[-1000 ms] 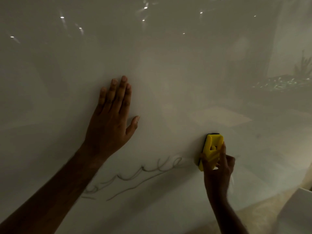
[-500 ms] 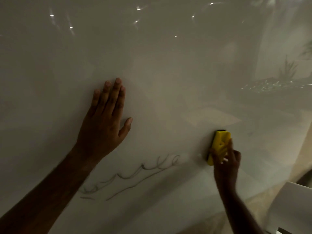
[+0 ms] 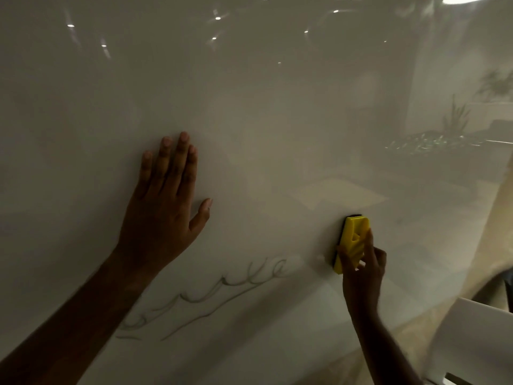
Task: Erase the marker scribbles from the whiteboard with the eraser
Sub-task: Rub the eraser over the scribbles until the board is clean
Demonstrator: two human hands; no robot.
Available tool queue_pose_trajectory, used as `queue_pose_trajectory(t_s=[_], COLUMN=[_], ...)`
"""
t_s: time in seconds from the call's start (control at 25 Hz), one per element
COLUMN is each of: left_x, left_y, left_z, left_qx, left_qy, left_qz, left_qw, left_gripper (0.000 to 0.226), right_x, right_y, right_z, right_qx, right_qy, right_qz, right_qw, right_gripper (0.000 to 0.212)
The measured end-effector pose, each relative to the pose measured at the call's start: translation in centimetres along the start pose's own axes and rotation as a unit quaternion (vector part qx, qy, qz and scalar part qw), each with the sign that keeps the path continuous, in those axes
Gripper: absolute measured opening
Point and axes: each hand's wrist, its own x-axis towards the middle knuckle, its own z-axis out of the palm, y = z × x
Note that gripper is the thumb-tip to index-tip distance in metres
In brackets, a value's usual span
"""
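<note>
No readable text, label, brand or number anywhere in view. Only looping marker scribbles [image 3: 211, 298] on the whiteboard [image 3: 249, 120], faint grey curls and a long wavy stroke below them, forming no letters or words. Raised moulded shapes on the back of the yellow eraser [image 3: 352, 240], partly hidden under fingers and too blurred to read as a logo or lettering.
</note>
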Motion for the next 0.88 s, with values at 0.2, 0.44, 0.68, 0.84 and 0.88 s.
queue_pose_trajectory(t_s=[0.2, 0.44, 0.68, 0.84, 0.88], left_x=[0.0, 0.0, -0.7, -1.9, -2.2], left_y=[-0.2, -0.4, -1.4, -4.4, -5.3], left_z=[-0.1, -0.1, -0.3, -1.2, -1.5], left_qx=[0.006, 0.019, 0.030, 0.043, 0.048], left_qy=[-0.011, -0.012, 0.004, 0.013, 0.016], left_qz=[0.005, 0.014, 0.007, -0.047, -0.060], left_qw=[1.000, 1.000, 1.000, 0.998, 0.997], left_gripper=[0.086, 0.083, 0.090, 0.101, 0.102], right_x=[7.9, 6.6, -4.0, -9.7, -10.3], right_y=[3.3, 1.3, -3.1, -4.4, -3.9], right_z=[-3.8, -2.7, 2.7, 5.3, 5.3], right_qx=[-0.012, -0.034, -0.017, -0.092, -0.119], right_qy=[0.077, 0.070, -0.032, -0.112, -0.137], right_qz=[0.050, 0.044, -0.114, -0.301, -0.357], right_qw=[0.996, 0.996, 0.993, 0.943, 0.917], right_gripper=[0.097, 0.082, 0.084, 0.076, 0.074])
